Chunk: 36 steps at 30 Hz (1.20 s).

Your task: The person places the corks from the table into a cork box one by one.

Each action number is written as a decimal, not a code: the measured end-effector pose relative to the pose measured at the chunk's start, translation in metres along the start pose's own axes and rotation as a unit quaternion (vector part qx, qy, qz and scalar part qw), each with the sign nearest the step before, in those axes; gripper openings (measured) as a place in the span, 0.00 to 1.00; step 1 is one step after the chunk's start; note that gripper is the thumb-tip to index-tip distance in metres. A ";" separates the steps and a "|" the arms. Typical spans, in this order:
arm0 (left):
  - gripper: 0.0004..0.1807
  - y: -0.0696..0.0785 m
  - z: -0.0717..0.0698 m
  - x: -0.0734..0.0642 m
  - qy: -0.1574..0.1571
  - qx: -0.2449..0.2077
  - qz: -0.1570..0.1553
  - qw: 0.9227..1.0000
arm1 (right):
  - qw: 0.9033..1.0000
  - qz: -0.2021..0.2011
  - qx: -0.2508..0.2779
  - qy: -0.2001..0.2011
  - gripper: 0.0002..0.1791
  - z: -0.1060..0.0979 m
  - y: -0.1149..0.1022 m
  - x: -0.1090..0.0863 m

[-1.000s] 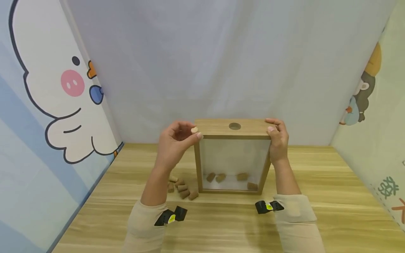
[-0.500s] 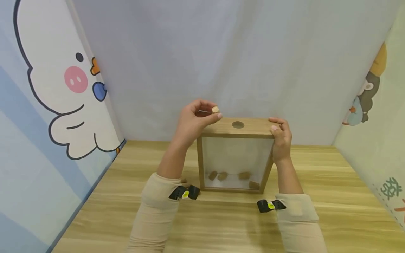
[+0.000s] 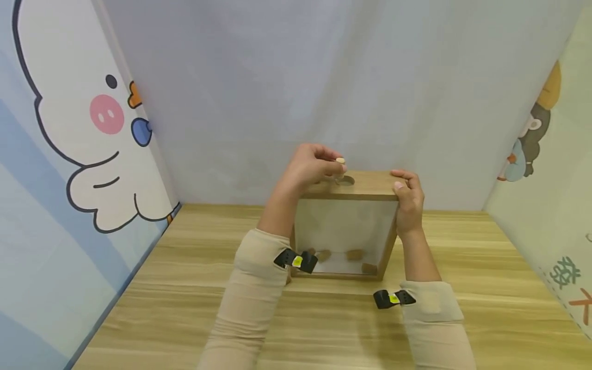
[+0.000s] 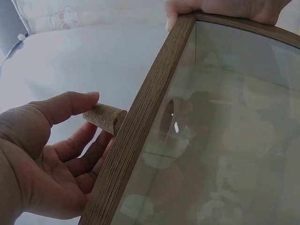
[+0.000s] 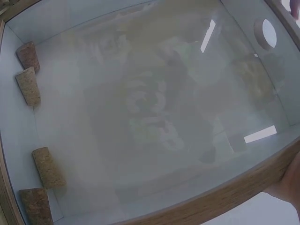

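Note:
A wooden box [image 3: 370, 191] with a clear front stands upright on the table, a round hole [image 3: 349, 181] in its top. My left hand [image 3: 311, 165] pinches a cork [image 4: 107, 117] between thumb and fingers, right at the hole's left edge. In the left wrist view the cork's far end meets the wooden frame. My right hand [image 3: 409, 203] grips the box's upper right corner, thumb in front and fingers over the top. Several corks [image 5: 47, 168] lie on the box's floor behind the clear pane.
The wood-grain table [image 3: 333, 324] carries the box. A loose cork [image 3: 289, 280] peeks out by the box's lower left corner, mostly behind my left sleeve [image 3: 259, 272]. A pale curtain [image 3: 231, 103] hangs behind, and printed panels [image 3: 60, 128] flank both sides.
My left hand has carried the cork up and rightward from the box's left corner to the hole. The left forearm now covers the loose corks on the table. The right hand keeps its grip.

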<state>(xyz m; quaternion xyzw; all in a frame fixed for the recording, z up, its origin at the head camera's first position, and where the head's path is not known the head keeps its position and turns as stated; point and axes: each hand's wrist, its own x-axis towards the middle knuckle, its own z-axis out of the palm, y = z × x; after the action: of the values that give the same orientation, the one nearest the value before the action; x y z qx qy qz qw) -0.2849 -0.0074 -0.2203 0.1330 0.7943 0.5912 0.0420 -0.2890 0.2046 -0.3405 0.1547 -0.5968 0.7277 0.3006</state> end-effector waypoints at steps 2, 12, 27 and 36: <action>0.12 0.002 0.003 0.003 0.000 0.001 -0.009 1.000 | 1.000 0.003 -0.003 -0.002 0.15 0.000 0.000 0.000; 0.16 -0.001 0.012 0.004 0.008 0.021 0.007 1.000 | 1.000 0.002 0.007 -0.012 0.15 0.002 0.001 -0.001; 0.14 -0.058 0.005 -0.056 0.118 0.060 0.318 0.939 | 1.000 -0.001 -0.009 -0.002 0.15 -0.001 0.000 0.000; 0.14 -0.099 0.002 -0.076 0.144 0.135 0.363 0.911 | 1.000 -0.002 -0.027 0.004 0.15 0.000 0.000 0.001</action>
<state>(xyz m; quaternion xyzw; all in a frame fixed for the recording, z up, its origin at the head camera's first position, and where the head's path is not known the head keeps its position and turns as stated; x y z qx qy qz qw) -0.2269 -0.0517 -0.3215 0.3302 0.7611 0.4651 -0.3088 -0.2898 0.2046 -0.3399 0.1448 -0.6145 0.7115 0.3084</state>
